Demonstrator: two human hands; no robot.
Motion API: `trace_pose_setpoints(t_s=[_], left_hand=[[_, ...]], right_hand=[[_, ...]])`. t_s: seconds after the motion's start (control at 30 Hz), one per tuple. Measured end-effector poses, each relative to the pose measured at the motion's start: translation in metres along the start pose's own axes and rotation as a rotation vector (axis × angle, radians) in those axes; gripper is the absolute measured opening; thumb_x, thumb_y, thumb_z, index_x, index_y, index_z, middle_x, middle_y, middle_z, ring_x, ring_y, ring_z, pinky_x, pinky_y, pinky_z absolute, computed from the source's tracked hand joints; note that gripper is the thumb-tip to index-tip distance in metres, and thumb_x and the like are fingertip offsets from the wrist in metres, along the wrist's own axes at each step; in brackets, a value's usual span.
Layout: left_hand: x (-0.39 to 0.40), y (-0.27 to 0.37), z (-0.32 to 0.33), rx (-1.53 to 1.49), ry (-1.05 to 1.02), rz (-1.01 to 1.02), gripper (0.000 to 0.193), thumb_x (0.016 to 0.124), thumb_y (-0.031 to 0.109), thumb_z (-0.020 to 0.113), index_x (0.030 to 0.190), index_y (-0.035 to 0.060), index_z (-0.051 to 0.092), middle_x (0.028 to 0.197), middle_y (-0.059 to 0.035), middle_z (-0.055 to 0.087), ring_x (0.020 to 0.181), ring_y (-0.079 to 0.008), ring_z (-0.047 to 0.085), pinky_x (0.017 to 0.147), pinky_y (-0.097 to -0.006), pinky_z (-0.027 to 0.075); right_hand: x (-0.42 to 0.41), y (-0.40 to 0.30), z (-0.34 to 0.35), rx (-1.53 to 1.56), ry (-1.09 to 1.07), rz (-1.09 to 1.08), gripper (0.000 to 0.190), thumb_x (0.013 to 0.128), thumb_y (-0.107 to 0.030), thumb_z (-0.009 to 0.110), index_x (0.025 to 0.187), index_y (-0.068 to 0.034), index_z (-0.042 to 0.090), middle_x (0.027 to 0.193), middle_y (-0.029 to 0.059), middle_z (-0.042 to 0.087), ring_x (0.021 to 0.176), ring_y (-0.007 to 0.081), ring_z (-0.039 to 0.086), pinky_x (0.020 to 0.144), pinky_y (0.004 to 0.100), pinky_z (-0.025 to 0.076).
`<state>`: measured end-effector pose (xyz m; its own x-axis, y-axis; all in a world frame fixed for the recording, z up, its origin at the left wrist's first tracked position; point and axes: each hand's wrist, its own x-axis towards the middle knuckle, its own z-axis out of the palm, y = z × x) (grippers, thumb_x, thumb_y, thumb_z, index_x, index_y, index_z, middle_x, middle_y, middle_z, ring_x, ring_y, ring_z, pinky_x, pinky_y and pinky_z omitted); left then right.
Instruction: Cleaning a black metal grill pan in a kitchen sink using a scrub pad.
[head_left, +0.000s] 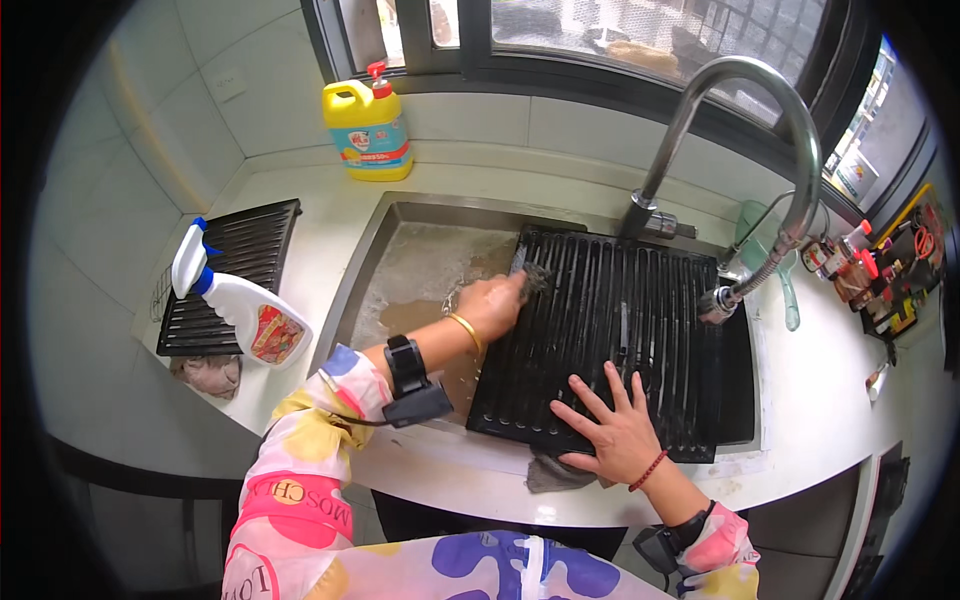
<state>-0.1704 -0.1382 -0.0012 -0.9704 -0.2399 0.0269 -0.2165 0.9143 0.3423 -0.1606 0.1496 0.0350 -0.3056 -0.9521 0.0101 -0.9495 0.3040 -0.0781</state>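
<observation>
A black ridged metal grill plate lies tilted across a stainless steel sink. Its left edge is over murky, foamy water. My left hand holds a steel wool scrubber against the plate's upper left part; its fingertips are partly hidden. With fingers spread, my right hand rests flat on the plate's lower edge. Under that edge, beside my right hand, a grey cloth pokes out on the counter's front edge.
Left of the sink, a white spray bottle lies over a second ridged black plate, near a crumpled cloth. Behind are a yellow pump jug and a curved chrome faucet. Seasoning jars and a green strainer stand right.
</observation>
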Motion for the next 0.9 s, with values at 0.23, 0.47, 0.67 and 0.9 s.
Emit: trace_pose_setpoints(t_s=[0.23, 0.47, 0.67, 0.9], left_hand=[[0.112, -0.045, 0.008, -0.158, 0.147, -0.184, 0.045, 0.085, 0.027, 0.057, 0.124, 0.0062, 0.049, 0.107, -0.0247, 0.061, 0.102, -0.0394, 0.057, 0.084, -0.0483, 0.047], [0.056, -0.042, 0.024, -0.259, 0.102, 0.127, 0.049, 0.081, 0.021, 0.058, 0.127, 0.0076, 0.048, 0.111, -0.0231, 0.06, 0.105, -0.04, 0.056, 0.09, -0.044, 0.045], [-0.048, 0.011, 0.003, -0.456, -0.082, 0.002, 0.051, 0.082, 0.018, 0.063, 0.127, 0.0025, 0.045, 0.114, -0.0228, 0.059, 0.107, -0.0377, 0.055, 0.091, -0.0392, 0.044], [-0.095, 0.037, 0.014, -0.413, -0.131, 0.039, 0.065, 0.083, 0.021, 0.06, 0.135, 0.0006, 0.026, 0.1, -0.0314, 0.059, 0.096, -0.0457, 0.056, 0.084, -0.0481, 0.045]], right_hand=[[0.005, -0.003, 0.003, 0.015, 0.041, -0.049, 0.068, 0.074, -0.059, 0.061, 0.135, -0.034, 0.044, 0.147, 0.0023, 0.032, 0.135, 0.0425, 0.02, 0.103, 0.0669, 0.016], [-0.006, 0.007, 0.001, 0.001, 0.056, -0.049, 0.067, 0.073, -0.058, 0.062, 0.133, -0.033, 0.046, 0.146, 0.0023, 0.034, 0.135, 0.0413, 0.022, 0.104, 0.0651, 0.017], [-0.034, 0.029, -0.017, 0.066, -0.071, -0.081, 0.065, 0.071, -0.047, 0.069, 0.13, -0.031, 0.048, 0.145, 0.0028, 0.034, 0.137, 0.0389, 0.02, 0.109, 0.0585, 0.015], [-0.055, 0.038, -0.031, 0.142, -0.193, -0.038, 0.066, 0.064, -0.038, 0.075, 0.125, -0.029, 0.051, 0.145, 0.0005, 0.034, 0.138, 0.0356, 0.019, 0.11, 0.0579, 0.015]])
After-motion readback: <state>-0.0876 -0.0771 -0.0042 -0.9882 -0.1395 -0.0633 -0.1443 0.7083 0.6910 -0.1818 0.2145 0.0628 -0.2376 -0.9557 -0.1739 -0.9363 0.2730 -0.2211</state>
